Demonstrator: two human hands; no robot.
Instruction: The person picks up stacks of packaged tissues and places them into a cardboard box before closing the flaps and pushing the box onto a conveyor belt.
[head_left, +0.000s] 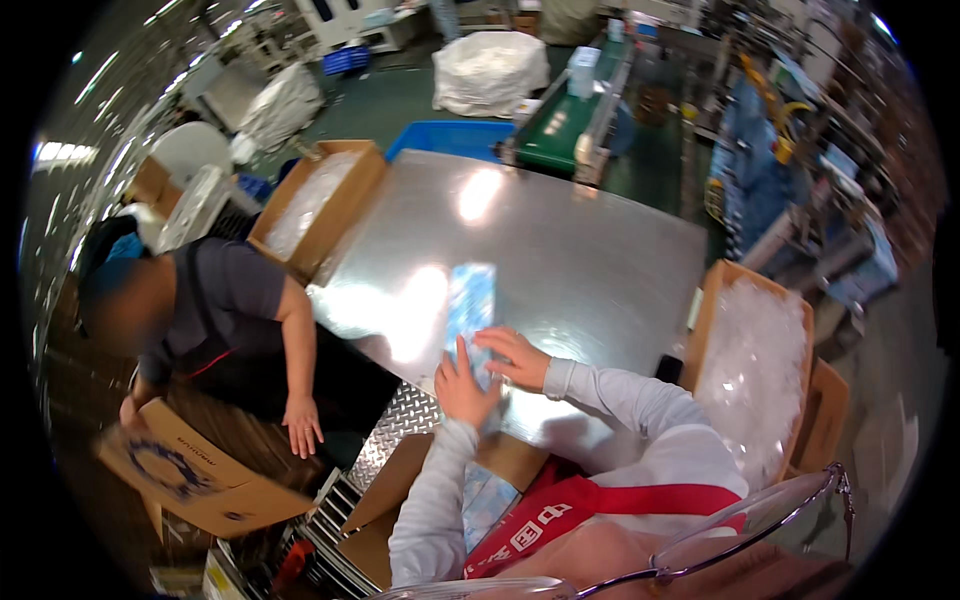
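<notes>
Head view: a blue patterned pack [470,300] lies on the bare metal worktop [600,250], near its front edge, with its far end uncovered and its near end partly hidden by both hands. The left hand [466,390] touches its near left side and the right hand [512,357] lies over its right side; the fingers of both are extended, but blur hides whether either really grips it. Just below, an open carton [398,485] holds similar blue packs [485,495] (the left forearm crosses in front of it, so only part of the inside shows). The carton stands by a roller conveyor [335,515], near a patterned metal plate [400,425]. To the left, a co-worker [235,300] in dark clothes has one hand at a flattened-looking cardboard box [210,470]. Long boxes of clear plastic flank the worktop: one at its far left [345,225], one at its right [708,335], with a small black object [669,369] beside the latter. Beyond the far edge stand a blue tray [455,137] and a green conveyor belt [555,135].
</notes>
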